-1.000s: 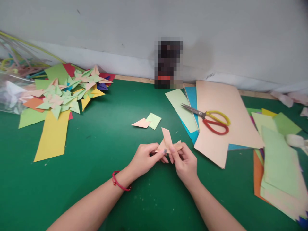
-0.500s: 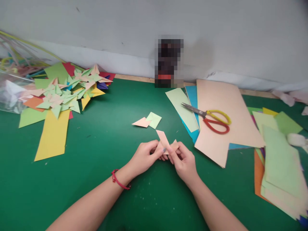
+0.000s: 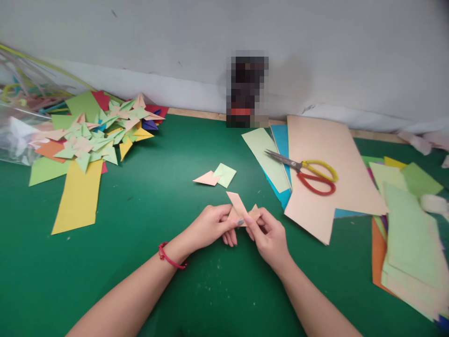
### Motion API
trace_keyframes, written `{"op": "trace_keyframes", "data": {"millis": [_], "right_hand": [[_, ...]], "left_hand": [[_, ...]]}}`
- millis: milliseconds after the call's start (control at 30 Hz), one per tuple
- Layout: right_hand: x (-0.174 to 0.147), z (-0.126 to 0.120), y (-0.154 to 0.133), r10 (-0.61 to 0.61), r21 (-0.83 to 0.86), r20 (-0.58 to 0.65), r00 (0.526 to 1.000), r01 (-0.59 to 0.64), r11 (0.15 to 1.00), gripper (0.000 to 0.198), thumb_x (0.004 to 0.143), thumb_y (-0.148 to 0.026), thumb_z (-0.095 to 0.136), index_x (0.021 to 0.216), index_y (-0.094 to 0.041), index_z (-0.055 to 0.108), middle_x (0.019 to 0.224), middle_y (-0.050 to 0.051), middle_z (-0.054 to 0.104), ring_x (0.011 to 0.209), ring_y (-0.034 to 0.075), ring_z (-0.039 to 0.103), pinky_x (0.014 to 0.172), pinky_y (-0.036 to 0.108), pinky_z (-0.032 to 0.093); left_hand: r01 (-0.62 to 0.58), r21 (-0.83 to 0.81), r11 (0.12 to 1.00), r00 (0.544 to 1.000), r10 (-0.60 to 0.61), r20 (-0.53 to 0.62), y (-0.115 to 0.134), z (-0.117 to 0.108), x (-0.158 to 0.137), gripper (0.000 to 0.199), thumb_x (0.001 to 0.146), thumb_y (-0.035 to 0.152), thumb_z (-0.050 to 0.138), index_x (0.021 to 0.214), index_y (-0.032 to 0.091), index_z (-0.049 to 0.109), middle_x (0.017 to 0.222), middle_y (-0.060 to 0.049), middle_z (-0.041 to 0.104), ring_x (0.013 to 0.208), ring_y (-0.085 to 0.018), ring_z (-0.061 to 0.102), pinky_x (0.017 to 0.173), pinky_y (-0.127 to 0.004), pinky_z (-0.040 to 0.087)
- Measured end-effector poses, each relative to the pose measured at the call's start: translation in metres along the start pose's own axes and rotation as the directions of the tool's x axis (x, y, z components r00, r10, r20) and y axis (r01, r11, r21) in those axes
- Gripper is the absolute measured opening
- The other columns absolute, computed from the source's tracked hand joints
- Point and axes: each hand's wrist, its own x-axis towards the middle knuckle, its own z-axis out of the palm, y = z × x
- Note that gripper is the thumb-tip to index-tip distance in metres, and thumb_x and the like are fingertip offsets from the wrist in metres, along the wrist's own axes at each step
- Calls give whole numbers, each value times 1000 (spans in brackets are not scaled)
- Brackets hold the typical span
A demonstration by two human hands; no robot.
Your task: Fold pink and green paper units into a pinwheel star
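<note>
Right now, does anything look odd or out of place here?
Yes: coarse pixel blocks cover a dark shape by the wall, hiding what it is. The sheets at far right lie askew, overlapping at different angles. The held paper shows no visible tear.

Folded peach paper (image 3: 240, 208) between fingers (image 3: 255, 228), one end slanting up, seemingly layered.

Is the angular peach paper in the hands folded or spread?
Folded: between the left hand and right hand, the angular peach paper shows a narrow flap crossing another part.
</note>
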Motion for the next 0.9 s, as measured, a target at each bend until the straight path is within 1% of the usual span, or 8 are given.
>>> {"op": "trace_keyframes", "data": {"millis": [267, 433, 567, 700, 800, 833, 900], "right_hand": [[1, 0, 0, 38, 27, -12, 999, -37, 999, 26, 86, -31, 51, 65, -20, 42, 47, -7, 43, 41, 7, 35, 41, 21, 25], [2, 0, -1, 55, 69, -4, 998, -54, 996, 27, 86, -32, 50, 64, -19, 42, 47, -7, 42, 40, 6, 33, 40, 20, 25], [2, 0, -1, 56, 71, -2, 998, -56, 996, 27, 86, -34, 51, 65, -19, 41, 47, -7, 42, 40, 6, 34, 40, 20, 25], [4, -2, -1, 68, 64, -34, 997, -66, 996, 28, 86, -36, 50, 65, -19, 41, 45, -7, 41, 39, 6, 33, 39, 20, 24], [4, -2, -1, 66, 55, -57, 996, -63, 996, 28, 86, -35, 50, 64, -20, 40, 44, -8, 41, 38, 6, 34, 39, 20, 25], [4, -2, -1, 63, 51, -55, 996, -61, 997, 28, 86, -34, 50, 65, -20, 40, 44, -7, 41, 39, 6, 34, 39, 20, 25], [3, -2, 0, 58, 39, -42, 997, -56, 998, 27, 86, -33, 50, 65, -20, 41, 45, -7, 41, 39, 6, 34, 40, 20, 26]], "left_hand": [[14, -15, 1000, 1000, -14, 25, -1, -1, -2, 26, 85, 39, 48, 79, 14, 51, 43, 3, 57, 33, -9, 52, 35, -16, 42], [-12, -36, 999, 999, 14, 53, -2, -2, -2, 25, 86, 38, 46, 82, 14, 52, 44, 3, 58, 34, -9, 53, 37, -17, 43], [-20, -43, 999, 997, 23, 70, -3, -3, -2, 24, 87, 38, 45, 85, 15, 51, 44, 3, 58, 34, -9, 52, 37, -16, 43], [-42, -13, 999, 997, 43, 60, -1, -3, -3, 29, 90, 41, 36, 80, 16, 47, 41, 3, 56, 32, -8, 50, 35, -15, 39], [-61, -24, 998, 997, 63, 49, 1, -2, -3, 34, 92, 42, 29, 78, 15, 46, 49, -1, 61, 40, -10, 55, 44, -19, 46], [-69, -20, 997, 996, 70, 55, 2, -1, -2, 35, 92, 41, 30, 79, 15, 48, 55, -3, 63, 46, -11, 58, 48, -21, 49], [-81, 29, 996, 995, 79, 55, 2, 0, -2, 30, 90, 38, 38, 82, 13, 53, 68, -6, 67, 59, -13, 62, 56, -23, 51]]}}
